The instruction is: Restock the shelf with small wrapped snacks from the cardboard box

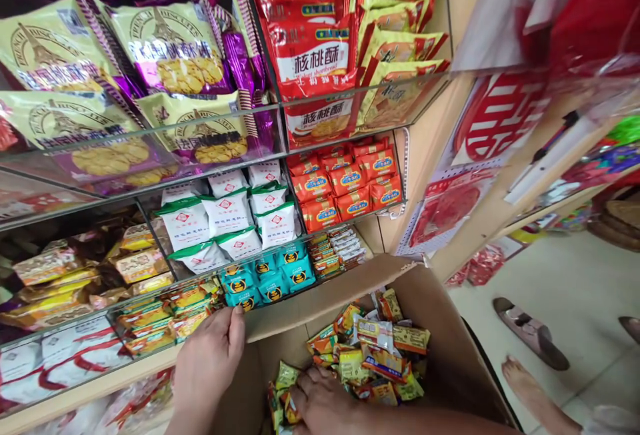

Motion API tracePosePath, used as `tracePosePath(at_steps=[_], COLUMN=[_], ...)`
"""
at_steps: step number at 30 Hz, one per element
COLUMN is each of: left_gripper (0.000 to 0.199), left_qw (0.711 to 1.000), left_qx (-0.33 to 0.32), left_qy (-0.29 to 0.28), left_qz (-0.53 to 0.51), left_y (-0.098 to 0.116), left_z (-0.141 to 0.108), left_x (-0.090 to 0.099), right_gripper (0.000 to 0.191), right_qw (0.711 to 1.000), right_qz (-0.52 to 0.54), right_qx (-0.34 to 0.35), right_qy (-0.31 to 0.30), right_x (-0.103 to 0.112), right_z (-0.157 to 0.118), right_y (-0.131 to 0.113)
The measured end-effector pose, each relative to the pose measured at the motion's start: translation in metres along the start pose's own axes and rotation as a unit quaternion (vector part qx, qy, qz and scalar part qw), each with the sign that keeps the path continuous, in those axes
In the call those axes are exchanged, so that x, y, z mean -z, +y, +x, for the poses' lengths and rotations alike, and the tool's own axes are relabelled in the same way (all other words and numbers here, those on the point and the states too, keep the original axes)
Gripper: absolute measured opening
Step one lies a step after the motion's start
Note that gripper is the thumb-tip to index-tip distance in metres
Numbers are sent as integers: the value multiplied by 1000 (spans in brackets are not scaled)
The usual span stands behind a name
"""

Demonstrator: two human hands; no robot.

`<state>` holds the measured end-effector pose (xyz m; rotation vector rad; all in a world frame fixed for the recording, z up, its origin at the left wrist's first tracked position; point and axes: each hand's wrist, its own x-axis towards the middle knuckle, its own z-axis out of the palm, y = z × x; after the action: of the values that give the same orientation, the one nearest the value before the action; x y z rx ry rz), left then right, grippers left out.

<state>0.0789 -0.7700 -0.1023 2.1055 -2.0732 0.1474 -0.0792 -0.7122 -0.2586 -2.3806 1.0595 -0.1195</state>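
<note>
My right hand (320, 400) reaches into an open cardboard box (445, 342). Its fingers are curled down over small wrapped snacks (287, 376) at the box's near left; their tips are partly hidden. More yellow, orange and white snack packets (374, 334) are heaped to the right of that hand. My left hand (213, 352) is closed at the lower shelf's front edge, beside the box's left corner. Its back faces me and the fingertips are hidden, so what it holds, if anything, cannot be made out. Yellow-green packets (190, 296) and teal packets (273, 283) lie just beyond it.
Clear dividers (210, 175) split the shelves into bins. They hold purple-and-cream biscuit bags (173, 48), red shortbread bags (320, 55), white-and-green packets (227, 215) and red packets (350, 182). At right, red decorations (495, 115) hang beside the shelf; a sandal (530, 334) and a bare foot (530, 385) are on the floor.
</note>
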Motion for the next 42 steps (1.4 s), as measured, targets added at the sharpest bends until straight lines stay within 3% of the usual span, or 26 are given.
tracePosePath(at_steps=[9, 12, 17, 23, 25, 27, 31, 32, 34, 38, 40, 42], left_gripper=[34, 34, 33, 32, 29, 22, 26, 29, 39, 47, 48, 50], left_qw=[1000, 1000, 1000, 997, 992, 981, 947, 941, 909, 833, 821, 821], left_qx=[2, 3, 2, -26, -45, -71, -83, -72, 13, 147, 172, 174], left_qy=[-13, -10, 7, 49, 75, 115, 186, 175, 97, -39, -59, -41], left_qz=[-2, -6, -22, -60, -90, -137, -247, -281, -404, -531, -542, -542], left_y=[0, -2, -4, -8, -12, -12, 14, 26, 50, 86, 93, 94], left_z=[0, 0, -1, 3, 3, -2, -39, -52, -75, -94, -92, -87], left_x=[1, -1, -5, -8, -8, -8, -15, -19, -27, -38, -40, -41], right_gripper=[37, 30, 21, 10, 9, 8, 11, 14, 18, 21, 23, 26], right_qw=[993, 994, 986, 975, 962, 922, 762, 726, 670, 619, 596, 569], right_qz=[70, 67, 140, 183, 223, 316, 549, 585, 624, 660, 686, 719], right_qx=[-82, -80, -80, -106, -99, -95, -121, -126, -132, -144, -157, -167], right_qy=[40, 15, 31, 72, 121, 202, 321, 340, 379, 401, 388, 362], right_x=[11, 7, 1, 11, 24, 43, 84, 92, 102, 107, 103, 98], right_z=[-2, 0, -1, -5, -7, -11, -25, -30, -39, -48, -49, -48], right_y=[0, 3, 7, 4, 2, 0, -8, -10, -14, -16, -15, -13])
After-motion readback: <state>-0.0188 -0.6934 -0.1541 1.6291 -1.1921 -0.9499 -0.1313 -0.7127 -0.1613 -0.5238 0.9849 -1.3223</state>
